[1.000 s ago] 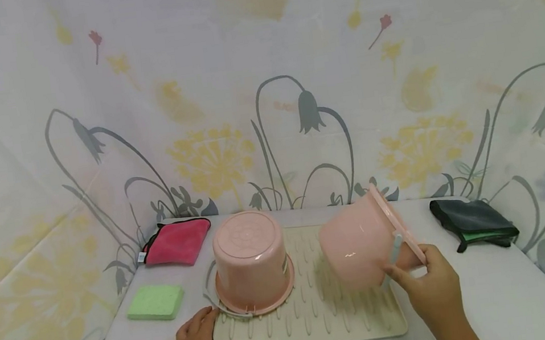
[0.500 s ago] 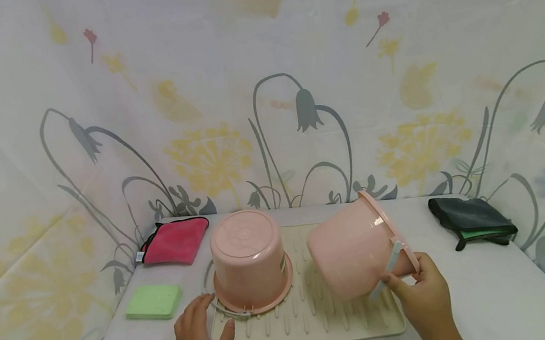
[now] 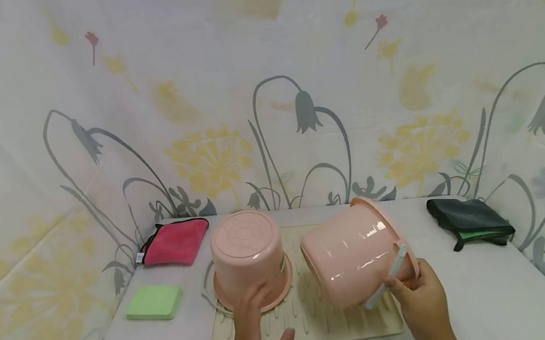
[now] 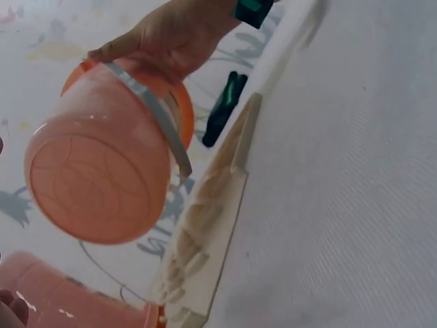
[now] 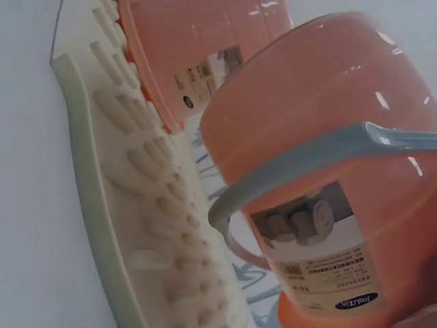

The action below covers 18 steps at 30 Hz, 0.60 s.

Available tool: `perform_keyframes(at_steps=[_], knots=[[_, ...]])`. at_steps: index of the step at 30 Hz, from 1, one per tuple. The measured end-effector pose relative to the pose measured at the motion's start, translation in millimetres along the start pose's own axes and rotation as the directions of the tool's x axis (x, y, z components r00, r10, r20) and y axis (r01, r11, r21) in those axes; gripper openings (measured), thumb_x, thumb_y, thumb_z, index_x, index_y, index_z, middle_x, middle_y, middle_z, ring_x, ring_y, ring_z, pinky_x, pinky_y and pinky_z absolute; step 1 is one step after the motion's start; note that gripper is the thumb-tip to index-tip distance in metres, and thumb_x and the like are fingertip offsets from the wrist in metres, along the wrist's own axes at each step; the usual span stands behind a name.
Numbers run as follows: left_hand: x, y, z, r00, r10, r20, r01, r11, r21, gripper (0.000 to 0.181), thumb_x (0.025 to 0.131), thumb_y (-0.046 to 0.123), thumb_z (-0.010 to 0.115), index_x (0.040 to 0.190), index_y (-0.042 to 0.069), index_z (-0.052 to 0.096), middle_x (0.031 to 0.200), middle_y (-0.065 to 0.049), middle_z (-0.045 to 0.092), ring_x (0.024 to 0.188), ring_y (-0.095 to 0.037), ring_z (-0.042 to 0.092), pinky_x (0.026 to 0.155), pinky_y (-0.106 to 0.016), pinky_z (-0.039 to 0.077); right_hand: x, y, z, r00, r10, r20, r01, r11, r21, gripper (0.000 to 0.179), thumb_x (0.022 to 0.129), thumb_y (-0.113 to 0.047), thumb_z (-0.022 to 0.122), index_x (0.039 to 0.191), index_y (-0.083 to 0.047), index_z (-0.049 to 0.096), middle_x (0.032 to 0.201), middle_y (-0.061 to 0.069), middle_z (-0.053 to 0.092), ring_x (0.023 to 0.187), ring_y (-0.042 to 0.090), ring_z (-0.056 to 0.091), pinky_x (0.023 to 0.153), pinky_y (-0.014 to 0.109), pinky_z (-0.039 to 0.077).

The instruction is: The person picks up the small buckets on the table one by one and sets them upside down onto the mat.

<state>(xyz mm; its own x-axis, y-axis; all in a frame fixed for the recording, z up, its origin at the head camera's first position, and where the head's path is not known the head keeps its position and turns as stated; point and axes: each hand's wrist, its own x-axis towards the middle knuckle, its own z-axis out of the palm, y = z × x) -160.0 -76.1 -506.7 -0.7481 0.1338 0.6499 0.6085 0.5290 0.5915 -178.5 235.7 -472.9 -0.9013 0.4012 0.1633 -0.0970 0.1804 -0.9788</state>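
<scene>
My right hand grips the rim of a pink bucket, its thumb by the grey handle. This bucket is tilted in the air over a cream draining mat, its base toward the left. A second pink bucket stands upside down on the mat's left part. Between the buckets and the table's near side is my left hand, fingers extended, thumb apart, holding nothing. It overlaps the standing bucket's front in the head view; whether it touches is unclear. In the right wrist view a label shows on the held bucket.
A green sponge and a folded red cloth lie on the table's left side. At the right lies a folded dark cloth with a green edge. A patterned curtain hangs behind the white table.
The held bucket has moved slightly left and toward me, its base turning more toward me. My left hand has left the standing bucket's handle area and shifted right.
</scene>
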Motion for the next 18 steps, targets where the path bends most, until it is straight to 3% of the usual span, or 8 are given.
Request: perform_keyframes(at_steps=[3,6,12,18], knots=[[7.2,9.6,6.5,0.993,-0.05,0.107,0.056,0.997,-0.046,0.096,0.081,0.03,0.083,0.163,0.023,0.034,0.167,-0.003,0.033,0.153,-0.017,0.027,0.108,-0.059,0.042,-1.9,3.9,-0.4,1.0,-0.006,0.024,0.003,0.992,0.123,0.04,0.095,-0.007,0.075,0.128,0.003,0.053,0.099,-0.004,0.07,0.087,0.002,0.067,0.075,0.013,0.055],[12.8,15.4,14.6,0.982,-0.078,0.171,0.096,0.99,-0.101,0.105,0.082,0.036,0.084,0.167,0.026,0.024,0.172,-0.003,0.023,0.157,-0.019,0.02,0.108,-0.069,0.04,-3.4,8.2,-0.2,0.997,-0.034,0.063,0.015,0.961,0.275,0.04,0.1,-0.005,0.068,0.135,-0.001,0.05,0.125,-0.005,0.069,0.118,0.003,0.065,0.098,0.015,0.052],[25.3,26.5,30.2,0.953,-0.14,0.269,0.194,0.963,-0.187,0.115,0.082,0.05,0.085,0.169,0.029,0.013,0.176,-0.005,0.009,0.162,-0.029,0.011,0.116,-0.072,0.031,-5.1,15.5,-3.0,0.989,-0.11,0.098,0.053,0.886,0.46,0.038,0.104,-0.01,0.062,0.14,-0.005,0.05,0.139,0.002,0.064,0.13,0.008,0.06,0.105,0.02,0.049],[38.9,36.8,42.0,0.929,-0.189,0.318,0.254,0.951,-0.176,0.127,0.076,0.06,0.087,0.169,0.037,0.002,0.177,-0.006,-0.004,0.162,-0.036,0.0,0.115,-0.075,0.028,-6.3,19.3,-4.2,0.979,-0.148,0.141,0.049,0.84,0.541,0.038,0.105,-0.013,0.061,0.141,-0.007,0.051,0.142,0.001,0.063,0.132,0.007,0.057,0.108,0.02,0.047]])
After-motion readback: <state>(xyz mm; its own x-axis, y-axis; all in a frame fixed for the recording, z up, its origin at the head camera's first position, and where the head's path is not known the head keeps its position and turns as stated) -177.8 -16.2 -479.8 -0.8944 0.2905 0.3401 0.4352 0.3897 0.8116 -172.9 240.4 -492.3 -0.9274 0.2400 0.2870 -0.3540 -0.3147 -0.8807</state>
